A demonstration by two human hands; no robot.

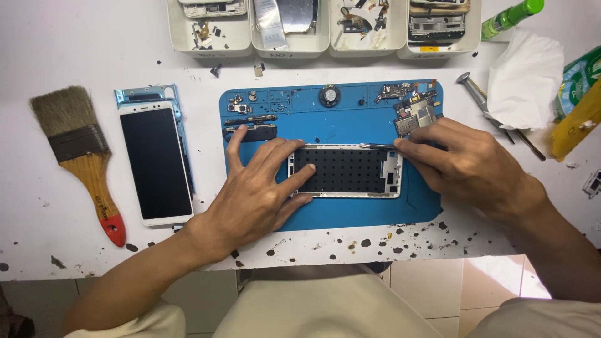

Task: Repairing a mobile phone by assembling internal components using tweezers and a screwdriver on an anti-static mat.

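An opened phone frame [347, 171] with a dark perforated inner plate lies on the blue work mat [338, 122]. My left hand [256, 191] rests flat on the frame's left end, fingers spread, pinning it down. My right hand [466, 159] grips a thin dark tool [379, 146] whose tip touches the frame's top edge. A circuit board [415, 116] and small parts lie on the mat just behind my right hand.
A white phone screen [155, 163] on a blue frame lies left of the mat, beside a paintbrush [81, 156]. Several white bins [291, 37] of parts line the back. Tissue [526, 78], metal tools [479, 94], a green bottle [510, 19] and yellow packaging sit at right.
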